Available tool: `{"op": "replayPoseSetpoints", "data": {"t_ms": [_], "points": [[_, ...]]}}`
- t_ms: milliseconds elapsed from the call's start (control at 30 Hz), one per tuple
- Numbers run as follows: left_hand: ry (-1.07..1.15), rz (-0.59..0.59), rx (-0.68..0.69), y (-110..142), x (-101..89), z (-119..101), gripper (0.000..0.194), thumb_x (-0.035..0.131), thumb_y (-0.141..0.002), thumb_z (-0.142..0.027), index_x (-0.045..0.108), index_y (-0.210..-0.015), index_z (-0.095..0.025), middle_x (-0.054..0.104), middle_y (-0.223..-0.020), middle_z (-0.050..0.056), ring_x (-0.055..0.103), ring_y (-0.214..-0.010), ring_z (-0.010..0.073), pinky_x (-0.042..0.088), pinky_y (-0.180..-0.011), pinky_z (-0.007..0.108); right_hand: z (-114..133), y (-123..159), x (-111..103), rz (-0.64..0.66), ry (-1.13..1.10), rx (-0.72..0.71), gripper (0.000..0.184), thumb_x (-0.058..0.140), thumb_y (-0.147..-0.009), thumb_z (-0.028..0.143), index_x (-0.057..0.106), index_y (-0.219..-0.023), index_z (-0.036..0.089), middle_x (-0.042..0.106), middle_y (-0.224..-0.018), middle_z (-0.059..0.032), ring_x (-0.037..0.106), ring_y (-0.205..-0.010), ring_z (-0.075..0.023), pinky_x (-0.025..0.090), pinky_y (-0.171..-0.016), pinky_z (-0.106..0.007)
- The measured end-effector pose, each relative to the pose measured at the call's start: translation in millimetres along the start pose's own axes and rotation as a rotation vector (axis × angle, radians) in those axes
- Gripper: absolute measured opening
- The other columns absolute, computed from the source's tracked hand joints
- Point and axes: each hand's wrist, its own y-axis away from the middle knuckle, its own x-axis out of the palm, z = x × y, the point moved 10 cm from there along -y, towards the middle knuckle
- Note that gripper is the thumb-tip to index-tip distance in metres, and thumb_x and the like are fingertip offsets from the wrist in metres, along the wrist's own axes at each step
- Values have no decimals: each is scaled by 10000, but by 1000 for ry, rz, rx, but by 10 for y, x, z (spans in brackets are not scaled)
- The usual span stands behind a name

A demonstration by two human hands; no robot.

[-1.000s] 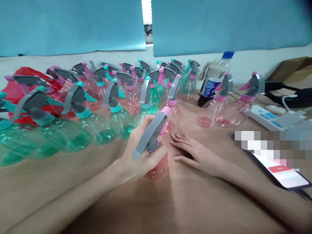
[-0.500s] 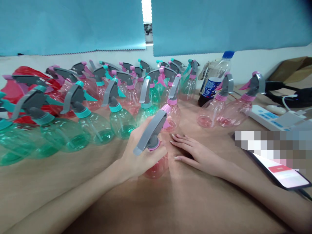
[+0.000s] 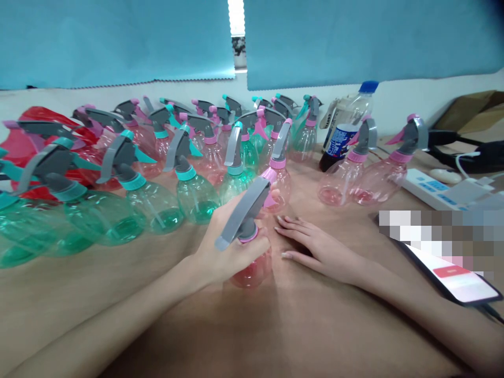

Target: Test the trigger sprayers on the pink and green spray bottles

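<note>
My left hand is wrapped around the neck of a pink spray bottle, which stands upright on the wooden table. Its grey and pink spray head rises above the hand, with the pink trigger and nozzle turned away from me. Some of my left fingers are hidden behind the head and bottle. Just to the right, my right hand lies flat on the table, fingers stretched out, touching no bottle. Right behind the held bottle stand another pink spray bottle and a green spray bottle.
Several green spray bottles line the left side, with more bottles and red plastic behind. At the right are two pink spray bottles, a cola bottle, a power strip, a phone and a cardboard box.
The spray head in my left hand has shifted slightly, its pink trigger now showing more fully than a second ago. My right hand stays in place.
</note>
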Motion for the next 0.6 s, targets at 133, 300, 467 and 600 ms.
{"op": "replayPoseSetpoints", "data": {"t_ms": [133,300,467,600], "points": [[61,-5,-29,-6,-8,22,395,483,-675,-228,545,-1065,-222,577,-790,-11,555,-659,164,503,-613,288,-4,2,-2,-5,-13,3,599,444,-949,531,471,-1413,153,393,-1516,-117,337,-1416,-280,288,-1161,-518],[70,-9,-28,-1,-8,16,355,479,-667,-226,553,-1014,-219,576,-800,-8,539,-636,153,497,-588,275,-5,3,-3,-9,-18,3,599,452,-947,529,473,-1412,152,399,-1514,-116,342,-1414,-277,288,-1163,-512],[107,9,-35,-4,6,20,447,479,-663,-218,542,-1106,-206,591,-847,0,529,-595,134,496,-543,256,-8,3,16,12,14,4,620,415,-956,543,451,-1426,141,381,-1525,-109,327,-1423,-263,278,-1170,-498],[112,12,-51,-12,2,24,468,479,-653,-217,546,-1116,-196,606,-861,11,549,-611,143,513,-558,266,-7,4,15,14,22,4,618,402,-960,546,451,-1425,143,378,-1526,-109,327,-1423,-264,281,-1168,-501]]}}
